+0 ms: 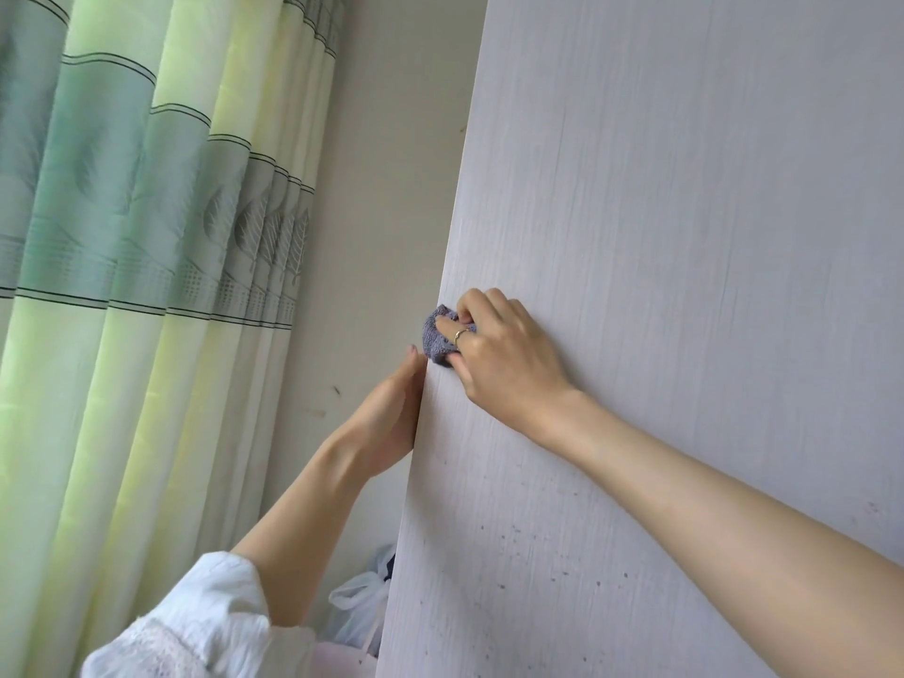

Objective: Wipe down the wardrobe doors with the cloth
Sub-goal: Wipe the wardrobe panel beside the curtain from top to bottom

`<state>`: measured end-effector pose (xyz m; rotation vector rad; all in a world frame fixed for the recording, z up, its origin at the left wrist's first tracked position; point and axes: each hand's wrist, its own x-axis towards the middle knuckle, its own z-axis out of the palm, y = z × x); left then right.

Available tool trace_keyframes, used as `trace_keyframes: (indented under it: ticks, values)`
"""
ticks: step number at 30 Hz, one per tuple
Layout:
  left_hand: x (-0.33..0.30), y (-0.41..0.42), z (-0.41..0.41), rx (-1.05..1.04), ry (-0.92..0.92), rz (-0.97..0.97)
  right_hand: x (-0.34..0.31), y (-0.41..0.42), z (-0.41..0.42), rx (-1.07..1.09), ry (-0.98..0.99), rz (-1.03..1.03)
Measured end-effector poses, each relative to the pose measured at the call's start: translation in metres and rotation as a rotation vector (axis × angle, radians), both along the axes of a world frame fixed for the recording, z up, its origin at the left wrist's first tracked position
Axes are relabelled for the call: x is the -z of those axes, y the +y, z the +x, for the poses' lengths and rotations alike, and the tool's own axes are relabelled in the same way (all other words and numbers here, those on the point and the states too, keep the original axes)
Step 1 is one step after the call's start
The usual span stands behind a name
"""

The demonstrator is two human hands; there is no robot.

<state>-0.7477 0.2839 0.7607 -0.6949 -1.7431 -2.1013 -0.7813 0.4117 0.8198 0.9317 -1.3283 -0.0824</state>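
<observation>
Home interior, most likely bedroom; tall pale wood-grain wardrobe door (685, 237) fills right side, dark specks near lower part; floor-length curtain (122, 237) at left, green and cream bands with leaf print and thin dark stripes, daylight glowing through fabric; plain off-white painted wall (381, 188) between curtain and door's left edge, few scuff marks; translucent plastic bag (359, 604) low down behind door's left edge, contents unclear; domestic furnishings throughout, soft daylight only.
</observation>
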Motion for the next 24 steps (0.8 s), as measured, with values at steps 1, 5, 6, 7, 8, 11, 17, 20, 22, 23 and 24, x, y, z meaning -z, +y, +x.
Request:
trace_keyframes:
  ticks: [1, 5, 6, 7, 8, 11, 17, 20, 22, 23, 24]
  values:
    - [-0.001, 0.0, -0.001, 0.003, 0.008, 0.0, 0.001, 0.0, 0.001, 0.002, -0.006, -0.004]
    - [-0.005, 0.003, 0.001, -0.014, 0.038, -0.028, 0.008, -0.004, 0.002, 0.005, -0.053, -0.007]
    - [-0.007, 0.005, 0.002, -0.027, 0.048, -0.048, 0.011, -0.005, 0.002, 0.001, -0.064, -0.01]
    - [-0.007, 0.006, 0.003, -0.042, 0.059, -0.067, 0.015, -0.005, 0.002, -0.007, -0.076, -0.01]
    - [-0.006, 0.007, 0.002, -0.062, 0.071, -0.083, 0.019, -0.005, 0.002, -0.018, -0.085, -0.01]
    - [-0.003, 0.006, 0.0, -0.122, 0.076, -0.103, 0.028, -0.004, 0.003, -0.041, -0.107, -0.007]
    - [0.0, 0.006, 0.001, -0.145, -0.075, -0.018, 0.057, 0.001, 0.003, -0.095, -0.142, 0.066]
    - [0.0, 0.006, 0.003, -0.121, -0.198, -0.042, 0.082, 0.007, 0.0, -0.073, -0.117, 0.152]
    - [0.002, 0.004, 0.0, -0.088, -0.223, -0.003, 0.084, 0.011, 0.0, -0.047, -0.091, 0.213]
    - [0.002, 0.003, -0.002, -0.085, -0.213, 0.009, 0.079, 0.013, 0.001, -0.039, -0.076, 0.247]
    - [0.004, 0.002, -0.003, -0.077, -0.195, 0.02, 0.071, 0.015, 0.002, -0.035, -0.068, 0.267]
